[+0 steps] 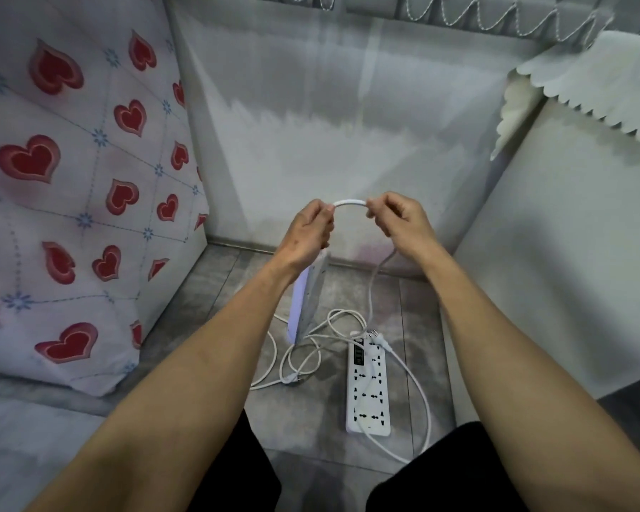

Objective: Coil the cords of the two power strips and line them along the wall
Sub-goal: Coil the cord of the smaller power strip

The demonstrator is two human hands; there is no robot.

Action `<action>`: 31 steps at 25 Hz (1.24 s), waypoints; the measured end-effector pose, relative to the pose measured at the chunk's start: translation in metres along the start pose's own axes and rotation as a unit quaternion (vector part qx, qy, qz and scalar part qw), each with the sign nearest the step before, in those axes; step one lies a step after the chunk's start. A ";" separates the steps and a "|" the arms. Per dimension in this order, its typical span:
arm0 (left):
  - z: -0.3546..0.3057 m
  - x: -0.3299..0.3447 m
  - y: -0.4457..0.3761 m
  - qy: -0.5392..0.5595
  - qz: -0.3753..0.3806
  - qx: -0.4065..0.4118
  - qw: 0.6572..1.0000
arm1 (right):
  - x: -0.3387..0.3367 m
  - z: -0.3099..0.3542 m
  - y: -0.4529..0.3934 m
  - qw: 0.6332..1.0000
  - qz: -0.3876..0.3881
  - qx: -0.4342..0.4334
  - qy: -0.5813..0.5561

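Observation:
Both hands are raised in front of the wall, pinching one white cord that arches between them. My left hand also holds a white power strip, which hangs down from it, tilted on edge. My right hand grips the same cord, which drops from it to the floor. A second white power strip lies flat on the grey floor with its sockets up. Its cord loops round its right side. More loose cord lies tangled left of it, with a plug near the strip's top end.
A bed with a heart-patterned sheet fills the left side. A white cabinet under a scalloped cloth stands on the right. The grey wall meets the floor behind the strips. My dark-trousered knees are at the bottom.

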State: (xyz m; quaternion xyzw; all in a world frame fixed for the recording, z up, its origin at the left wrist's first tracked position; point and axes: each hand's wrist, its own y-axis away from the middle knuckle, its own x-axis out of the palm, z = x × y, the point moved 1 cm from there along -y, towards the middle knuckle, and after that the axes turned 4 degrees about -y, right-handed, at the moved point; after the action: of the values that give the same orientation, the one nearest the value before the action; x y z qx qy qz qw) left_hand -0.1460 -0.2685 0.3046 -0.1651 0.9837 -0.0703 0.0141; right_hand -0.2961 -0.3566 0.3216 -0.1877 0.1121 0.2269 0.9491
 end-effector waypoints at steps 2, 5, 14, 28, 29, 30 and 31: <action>0.001 -0.013 -0.002 0.026 -0.039 -0.032 0.998 | -0.010 -0.014 0.008 0.997 0.022 0.076 -0.022; 0.005 -0.029 -0.001 0.063 -0.064 -0.086 0.992 | -0.019 -0.037 0.023 0.984 0.067 0.162 -0.012; 0.011 -0.044 -0.007 0.120 -0.086 -0.134 0.980 | -0.035 -0.082 0.051 0.965 -0.017 0.263 -0.008; 0.021 -0.036 -0.009 -0.016 -0.018 -0.077 0.997 | 0.049 0.045 0.029 0.935 0.274 -0.055 0.217; 0.021 -0.036 -0.009 -0.018 -0.013 -0.078 0.997 | 0.046 0.046 0.029 0.951 0.256 -0.046 0.169; 0.021 -0.036 -0.008 -0.021 0.000 -0.085 0.996 | 0.043 0.047 0.028 0.961 0.238 -0.038 0.135; 0.019 -0.034 -0.007 -0.025 0.022 -0.094 0.995 | 0.040 0.045 0.026 0.969 0.218 -0.024 0.109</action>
State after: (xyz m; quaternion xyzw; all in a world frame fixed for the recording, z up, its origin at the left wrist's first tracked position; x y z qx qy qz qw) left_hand -0.1105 -0.2662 0.2867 -0.1456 0.9887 0.0275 0.0246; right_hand -0.2676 -0.3009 0.3426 -0.2055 0.2478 0.4093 0.8537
